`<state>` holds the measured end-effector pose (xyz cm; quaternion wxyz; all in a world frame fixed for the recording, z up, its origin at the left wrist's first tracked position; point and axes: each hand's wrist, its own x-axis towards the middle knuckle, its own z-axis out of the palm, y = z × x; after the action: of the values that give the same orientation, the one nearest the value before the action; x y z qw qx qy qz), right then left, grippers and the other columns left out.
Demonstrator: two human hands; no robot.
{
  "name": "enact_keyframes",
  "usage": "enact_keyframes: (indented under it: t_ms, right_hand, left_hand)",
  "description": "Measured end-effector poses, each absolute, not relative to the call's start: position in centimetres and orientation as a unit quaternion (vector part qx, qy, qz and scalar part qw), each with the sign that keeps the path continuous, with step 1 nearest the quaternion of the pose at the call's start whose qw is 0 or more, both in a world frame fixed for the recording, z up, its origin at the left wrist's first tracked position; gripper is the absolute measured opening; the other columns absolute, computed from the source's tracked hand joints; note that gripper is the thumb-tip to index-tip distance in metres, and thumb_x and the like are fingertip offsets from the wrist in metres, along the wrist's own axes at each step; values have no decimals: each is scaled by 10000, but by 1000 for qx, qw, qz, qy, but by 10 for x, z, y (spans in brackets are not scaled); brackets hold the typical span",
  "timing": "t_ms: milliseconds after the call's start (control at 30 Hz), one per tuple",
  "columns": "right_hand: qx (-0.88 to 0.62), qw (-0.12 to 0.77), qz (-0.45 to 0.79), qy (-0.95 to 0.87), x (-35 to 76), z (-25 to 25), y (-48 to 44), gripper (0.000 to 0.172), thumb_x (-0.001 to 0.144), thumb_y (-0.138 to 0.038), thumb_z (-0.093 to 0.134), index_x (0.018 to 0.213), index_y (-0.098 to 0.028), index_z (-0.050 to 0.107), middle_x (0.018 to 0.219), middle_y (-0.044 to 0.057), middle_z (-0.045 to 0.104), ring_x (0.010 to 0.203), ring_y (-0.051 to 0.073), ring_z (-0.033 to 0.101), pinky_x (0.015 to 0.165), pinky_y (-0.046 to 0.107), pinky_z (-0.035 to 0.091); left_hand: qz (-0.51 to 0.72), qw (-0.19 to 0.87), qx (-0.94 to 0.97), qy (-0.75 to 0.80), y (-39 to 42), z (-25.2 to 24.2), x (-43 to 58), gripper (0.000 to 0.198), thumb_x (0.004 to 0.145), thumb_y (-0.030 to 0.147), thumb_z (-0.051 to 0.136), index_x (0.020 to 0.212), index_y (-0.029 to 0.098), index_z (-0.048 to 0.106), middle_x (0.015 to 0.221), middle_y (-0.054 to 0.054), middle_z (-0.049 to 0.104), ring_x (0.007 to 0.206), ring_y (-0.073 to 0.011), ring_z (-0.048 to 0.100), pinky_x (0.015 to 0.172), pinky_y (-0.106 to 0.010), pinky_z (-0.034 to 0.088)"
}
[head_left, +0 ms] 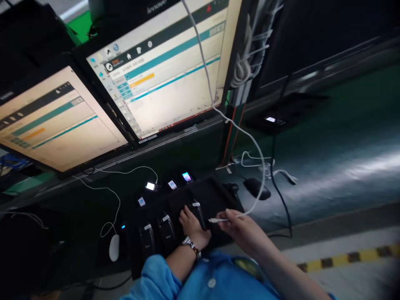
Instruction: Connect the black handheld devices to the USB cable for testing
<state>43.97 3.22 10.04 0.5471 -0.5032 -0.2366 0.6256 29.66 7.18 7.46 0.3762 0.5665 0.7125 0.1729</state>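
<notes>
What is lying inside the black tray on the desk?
In the black tray lie dark oblong devices in slots. The left hand rests on one, hiding part of it. The right hand holds a white cable plug nearby.

I see two lit monitors (156,71) filling the upper left of the frame, standing on a dark table (328,166) with a glossy green sheen. At lower right runs a pale floor (359,275) with a yellow-black hazard stripe (346,257).

left hand (191,225) palm down, fingers curled, watch on wrist, blue sleeve pushed up, right hand (240,227) fingertips pinched together, forearm bare
</notes>
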Motion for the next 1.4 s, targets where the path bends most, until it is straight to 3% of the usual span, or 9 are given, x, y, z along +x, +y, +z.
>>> enact_keyframes:
  t_ms: [100, 200, 367, 567, 733, 867, 1100, 1267, 1400]
  right_hand:
    - [-464, 564, 660, -176, 432, 106, 28, 458, 470, -499, 882, 680, -179, 631, 778, 35, 710, 649, 133, 653, 686, 271, 561]
    - [-459, 560, 660, -201, 430, 108, 20, 424, 462, -435, 899, 689, -174, 652, 758, 37, 719, 683, 140, 662, 693, 256, 550]
    - [-487, 574, 593, -286, 422, 121, 6, 397, 555, -527, 822, 675, -180, 671, 829, 80, 737, 755, 202, 685, 702, 316, 572]
    - [-506, 589, 518, -360, 415, 143, -3, 328, 648, -521, 756, 666, -200, 688, 791, 73, 735, 738, 196, 681, 712, 322, 580]
    - [-491, 598, 524, -356, 410, 145, 4, 328, 651, -522, 743, 680, -201, 681, 778, 66, 732, 728, 192, 684, 689, 308, 574]
    - [-491, 568, 558, -354, 407, 147, 5, 352, 662, -541, 727, 704, -200, 649, 685, 41, 707, 641, 172, 663, 610, 284, 550]
    - [-476, 523, 602, -372, 399, 147, 3, 366, 707, -567, 676, 704, -208, 606, 562, 18, 671, 509, 164, 633, 502, 270, 519]
    - [-482, 512, 575, -418, 401, 143, 7, 347, 756, -531, 646, 717, -187, 634, 597, 27, 664, 498, 159, 633, 475, 265, 523]
    - [-467, 502, 600, -413, 408, 146, 15, 361, 711, -535, 688, 667, -182, 623, 571, 22, 643, 470, 164, 622, 447, 279, 520]
  left_hand:
    - [291, 562, 413, 655, 71, 88, 289, 894, 392, 45, 686, 1257, 70, 461, 1278, -190, 497, 1229, -334, 436, 1067, -406, 324]
    - [325, 773, 171, 517, 64, 110, 274, 528, 505, 177, 645, 1019, 76, 578, 1026, -144, 629, 991, -240, 583, 882, -333, 463]
    - [334, 889, -26, 313, 40, 129, 253, 500, 567, 196, 590, 1055, 94, 622, 981, -134, 655, 882, -180, 610, 767, -261, 507]
    - [306, 913, 23, 269, 29, 125, 243, 338, 637, 365, 659, 921, 188, 711, 659, -21, 588, 613, -102, 548, 558, -177, 480]
    - [284, 899, 132, 306, 30, 114, 238, 376, 529, 275, 702, 859, 93, 710, 819, -86, 691, 725, -151, 638, 634, -217, 502]
    - [305, 902, 185, 245, 25, 106, 236, 376, 575, 378, 662, 785, 68, 694, 712, -92, 663, 584, -136, 598, 507, -214, 433]
    - [329, 875, 235, 268, 24, 100, 234, 423, 581, 479, 722, 764, 101, 671, 599, -57, 630, 477, -112, 559, 449, -205, 378]
    - [347, 813, 368, 290, 28, 100, 234, 479, 606, 535, 732, 824, 119, 635, 572, -33, 613, 437, -125, 549, 460, -239, 404]
    - [333, 800, 390, 312, 30, 93, 232, 496, 612, 514, 743, 911, 139, 621, 589, -24, 636, 483, -165, 604, 548, -304, 496]
